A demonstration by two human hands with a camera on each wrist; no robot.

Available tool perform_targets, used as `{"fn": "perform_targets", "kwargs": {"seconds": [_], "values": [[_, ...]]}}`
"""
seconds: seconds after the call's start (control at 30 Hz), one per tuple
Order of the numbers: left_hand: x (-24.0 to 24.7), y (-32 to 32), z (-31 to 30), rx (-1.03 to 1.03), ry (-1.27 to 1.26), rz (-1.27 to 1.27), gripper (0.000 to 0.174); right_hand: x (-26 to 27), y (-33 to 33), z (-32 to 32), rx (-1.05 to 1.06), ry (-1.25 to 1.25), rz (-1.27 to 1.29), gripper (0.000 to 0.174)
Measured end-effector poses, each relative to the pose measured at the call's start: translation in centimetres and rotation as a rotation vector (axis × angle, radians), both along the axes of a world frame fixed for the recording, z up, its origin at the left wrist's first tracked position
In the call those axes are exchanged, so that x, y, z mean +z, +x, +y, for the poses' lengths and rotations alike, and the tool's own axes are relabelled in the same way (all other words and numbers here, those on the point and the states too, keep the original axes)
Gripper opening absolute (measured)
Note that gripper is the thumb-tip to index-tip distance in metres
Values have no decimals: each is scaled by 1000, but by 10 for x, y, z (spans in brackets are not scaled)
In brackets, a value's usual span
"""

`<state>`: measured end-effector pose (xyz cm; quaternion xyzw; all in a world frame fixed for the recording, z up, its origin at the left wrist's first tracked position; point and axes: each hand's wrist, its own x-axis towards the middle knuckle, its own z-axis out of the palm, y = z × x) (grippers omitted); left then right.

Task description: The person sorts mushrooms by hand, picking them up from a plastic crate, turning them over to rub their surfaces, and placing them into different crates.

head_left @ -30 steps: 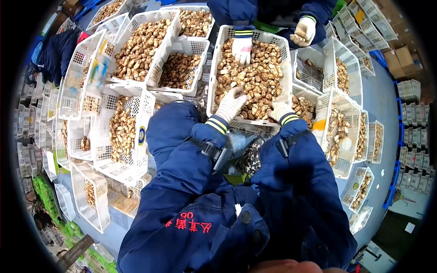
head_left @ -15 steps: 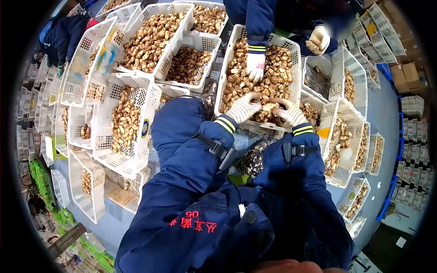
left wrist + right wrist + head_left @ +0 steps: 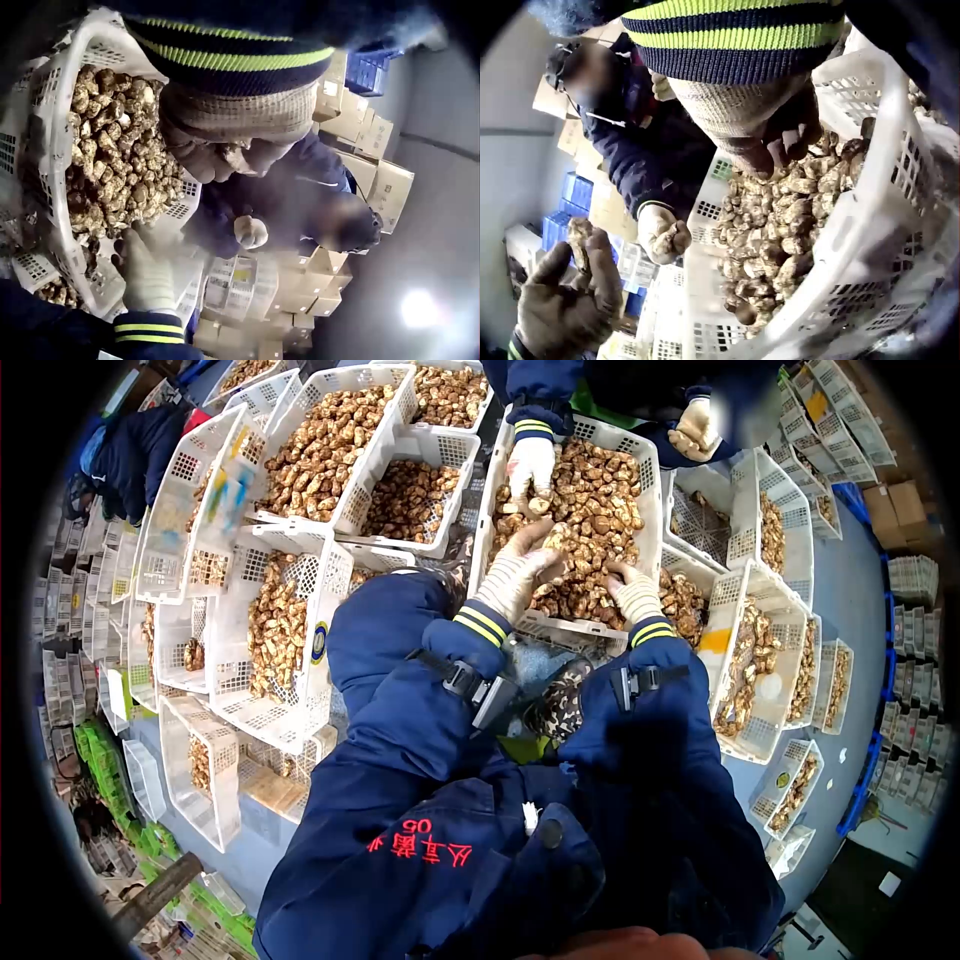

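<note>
A white perforated crate [image 3: 478,525] [image 3: 859,247] holds a heap of brown-and-cream knobbly pieces [image 3: 600,500] [image 3: 112,157] [image 3: 776,225]. Above its near left part, my gloved left hand [image 3: 515,572] [image 3: 232,139] [image 3: 566,304] pinches one piece [image 3: 579,244] between thumb and fingers, raised clear of the heap. At the near right side, my gloved right hand [image 3: 635,595] [image 3: 146,274] [image 3: 750,124] rests its bent fingers low over the heap; no grip on a piece is visible. Another person's gloved hand [image 3: 532,465] [image 3: 660,234] holds a piece over the far left part.
Crates of similar pieces stand on the left [image 3: 330,450] and right [image 3: 760,660]. Across from me sits the other person, whose second gloved hand [image 3: 695,430] is beside the crate. Stacked cardboard boxes [image 3: 895,510] are at the far right.
My left hand has moved away from my right hand, up and left, and now holds a piece. My right hand has drawn back rightward. The other person's hand has moved up and left.
</note>
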<state>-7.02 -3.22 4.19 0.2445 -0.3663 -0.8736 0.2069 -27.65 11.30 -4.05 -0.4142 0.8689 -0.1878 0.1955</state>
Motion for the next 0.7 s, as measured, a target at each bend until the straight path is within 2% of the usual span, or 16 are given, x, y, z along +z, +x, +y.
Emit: {"fn": "perform_targets", "kwargs": {"seconds": [0.07, 0.13, 0.2, 0.27, 0.3, 0.4, 0.47, 0.53, 0.6, 0.67, 0.7], "values": [[2, 1, -2, 17, 39, 39, 60, 2, 9, -5, 0, 195, 28, 35], [1, 2, -1, 13, 66, 45, 59, -2, 14, -8, 77, 190, 28, 37], [-9, 0, -2, 82, 108, 6, 50, -6, 18, -12, 103, 386, 56, 47], [-29, -3, -8, 119, 133, -68, 45, -3, 22, -18, 98, 498, -18, 50], [-26, -2, -10, 131, 99, -92, 40, -9, 21, -16, 137, 448, 40, 49], [-19, 1, -6, 238, 146, -155, 35, -19, 9, -19, 119, 532, -13, 47], [-30, 0, -9, 164, 195, -88, 32, -17, 3, -19, 67, 543, -47, 41], [-33, 0, -7, 144, 159, -143, 32, -13, -1, -6, 99, 246, -58, 41], [-33, 0, -6, 136, 76, -240, 39, 7, 4, -5, 35, 0, -339, 42], [-37, -2, -6, 126, 159, -195, 68, 8, 1, -5, 57, -229, -604, 42], [-37, -2, -6, 132, 150, -197, 66, 38, 13, -9, -92, -184, -860, 43]]}}
